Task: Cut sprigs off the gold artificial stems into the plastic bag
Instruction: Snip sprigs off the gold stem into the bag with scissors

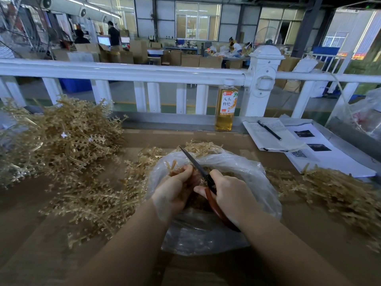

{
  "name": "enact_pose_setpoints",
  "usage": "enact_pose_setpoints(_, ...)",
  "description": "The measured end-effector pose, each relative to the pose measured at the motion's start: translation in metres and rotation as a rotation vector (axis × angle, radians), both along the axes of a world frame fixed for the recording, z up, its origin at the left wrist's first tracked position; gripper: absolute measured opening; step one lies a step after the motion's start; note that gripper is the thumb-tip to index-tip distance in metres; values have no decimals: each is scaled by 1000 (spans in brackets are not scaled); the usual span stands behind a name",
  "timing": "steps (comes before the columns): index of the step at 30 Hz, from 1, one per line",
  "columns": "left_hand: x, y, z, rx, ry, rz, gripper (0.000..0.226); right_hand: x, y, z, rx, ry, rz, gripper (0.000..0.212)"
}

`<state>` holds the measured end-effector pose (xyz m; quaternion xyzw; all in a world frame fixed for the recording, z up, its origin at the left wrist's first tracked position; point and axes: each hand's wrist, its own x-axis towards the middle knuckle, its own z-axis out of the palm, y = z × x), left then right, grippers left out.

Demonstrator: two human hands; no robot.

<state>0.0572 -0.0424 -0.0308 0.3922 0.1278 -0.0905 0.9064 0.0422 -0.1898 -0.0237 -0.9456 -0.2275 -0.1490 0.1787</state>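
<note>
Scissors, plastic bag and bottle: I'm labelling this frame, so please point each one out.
scissors (192,161), head view, on the dark blade.
plastic bag (266,182), head view, on its right rim.
bottle (226,104), head view, on its label.

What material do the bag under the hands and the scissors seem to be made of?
The bag looks like thin clear plastic film: it is see-through, crinkled and glossy. The scissors appear to have dark metal blades, thin and pointed, with smooth reddish-brown handles, probably plastic, gripped by the right hand.

Brown table (309,234) carries gold stems (68,141), plastic bag (247,174), bottle (225,106), papers (321,149).
</note>
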Motion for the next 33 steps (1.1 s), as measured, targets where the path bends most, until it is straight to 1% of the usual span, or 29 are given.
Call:
enact_pose_setpoints(2, 0, -3, -2, 58, -40, 15, 11, -2, -1, 2, 58, -1, -2, 42)
enact_pose_setpoints(4, 0, -6, -4, 132, -76, 37, 22, -4, -2, 4, 110, -9, -5, 41)
enact_pose_setpoints(6, 0, -7, -6, 175, -113, 45, 32, -5, 0, 6, 113, -16, -15, 40)
enact_pose_setpoints(8, -3, -3, -4, 178, -166, -60, 42, -6, 1, 6, 108, -11, -39, 38)
enact_pose_setpoints(10, -8, 2, -1, 108, -194, -166, 30, -5, 0, 6, 113, 14, -64, 35)
enact_pose_setpoints(11, -8, 4, -2, 71, -177, -164, 22, -4, -1, 6, 117, 25, -73, 34)
enact_pose_setpoints(12, -9, 5, -4, 41, -152, -130, 19, -4, -2, 6, 124, 33, -79, 32)
enact_pose_setpoints(14, -10, 6, -7, -11, -123, -45, 20, -6, -3, 5, 158, 42, -84, 31)
enact_pose_setpoints(17, -11, 4, -8, -45, -109, 19, 21, -8, -4, 4, 204, 43, -95, 33)
enact_pose_setpoints(21, -8, 3, -4, -124, -80, 103, 9, -8, -4, 1, 248, 75, -84, 29)
enact_pose_setpoints(24, -5, 1, -5, -93, -56, 120, 5, -9, -2, -1, 241, 92, -82, 29)
enact_pose_setpoints(28, -4, -3, -6, 13, -61, 112, 4, -10, -2, 0, 237, 86, -80, 28)
enact_pose_setpoints(29, -4, -4, -6, 26, -67, 116, 7, -9, -1, 0, 226, 86, -87, 29)
enact_pose_setpoints(31, -4, -4, -6, 17, -76, 113, 13, -7, -2, 0, 212, 84, -106, 30)
enact_pose_setpoints(33, -6, -2, -4, 23, -88, 62, 11, -6, -2, 0, 220, 78, -125, 30)
